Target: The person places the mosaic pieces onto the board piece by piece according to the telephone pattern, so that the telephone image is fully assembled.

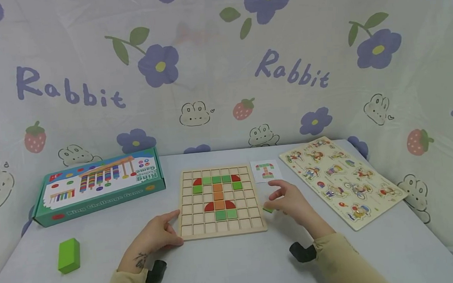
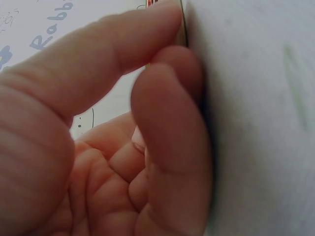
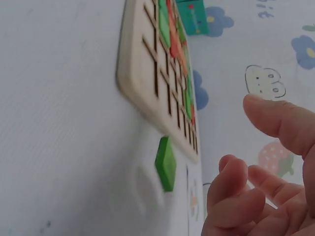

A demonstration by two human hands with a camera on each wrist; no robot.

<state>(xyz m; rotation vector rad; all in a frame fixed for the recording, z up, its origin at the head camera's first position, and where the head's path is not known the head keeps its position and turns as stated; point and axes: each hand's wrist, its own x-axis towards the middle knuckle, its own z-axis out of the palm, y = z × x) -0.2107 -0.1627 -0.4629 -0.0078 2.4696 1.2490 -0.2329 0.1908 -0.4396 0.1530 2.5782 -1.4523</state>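
A wooden grid board (image 1: 187,230) lies on the table, with green squares, orange squares and red curved pieces in its cells. My left hand (image 1: 154,237) touches the board's left edge with thumb and index finger; in the left wrist view, the other fingers (image 2: 172,118) lie bent and hold nothing. Off the board's right side is a loose green tile (image 3: 166,164), partly hidden by my right hand (image 1: 288,201) in the head view. The right wrist view shows the right fingers apart from that tile, gripping nothing. Behind the hand lies a small pattern card (image 1: 275,176).
To the left sits a green game box (image 1: 109,202), with a green block (image 1: 68,256) in front of it. A picture puzzle board (image 1: 357,215) lies at the right. Behind the white table (image 1: 218,267) hangs a printed cloth (image 1: 206,73).
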